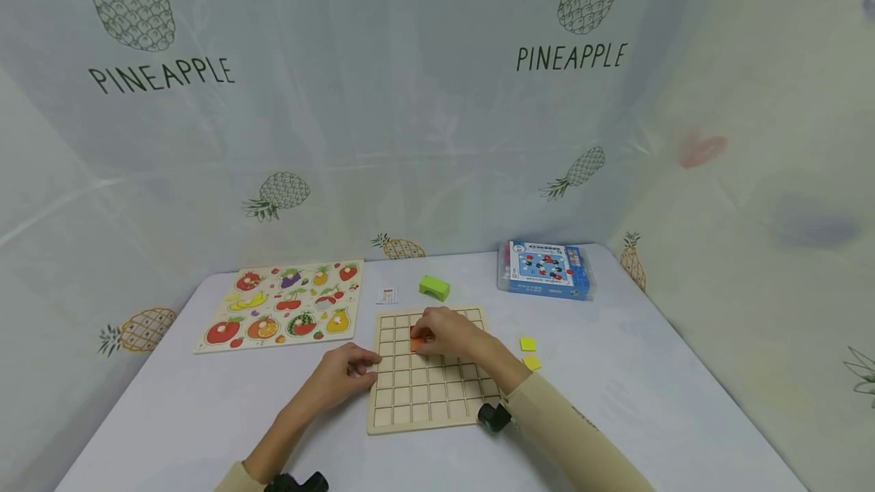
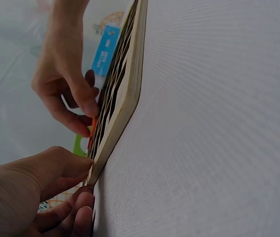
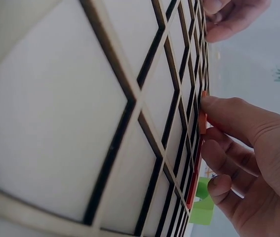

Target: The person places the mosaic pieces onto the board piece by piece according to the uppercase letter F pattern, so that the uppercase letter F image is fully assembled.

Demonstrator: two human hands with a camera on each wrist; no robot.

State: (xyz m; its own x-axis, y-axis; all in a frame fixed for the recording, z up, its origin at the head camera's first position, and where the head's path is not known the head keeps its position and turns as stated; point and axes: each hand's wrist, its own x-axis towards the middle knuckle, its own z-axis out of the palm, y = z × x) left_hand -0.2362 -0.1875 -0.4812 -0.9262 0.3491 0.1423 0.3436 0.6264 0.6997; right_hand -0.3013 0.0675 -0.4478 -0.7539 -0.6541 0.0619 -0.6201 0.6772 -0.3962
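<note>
A square wooden grid board (image 1: 403,410) lies on the table in the head view. At its left edge is my left hand (image 1: 333,378), holding the rim with thumb and fingers, as the left wrist view shows close up. My right hand (image 1: 449,332) reaches over the board and pinches an orange tile (image 3: 202,120) between thumb and fingertips. That tile stands tilted up from the grid in the right wrist view. Just beyond it, a red tile (image 3: 193,186) lies in the grid, partly covered by the fingers in the head view.
Behind the board stand a green arch block (image 1: 434,288) and a small printed card (image 1: 386,296). Two yellow tiles, one of them the nearer tile (image 1: 531,363), lie to the right. A fruit puzzle board (image 1: 273,306) is at the left, a blue boxed set (image 1: 547,272) at the back right.
</note>
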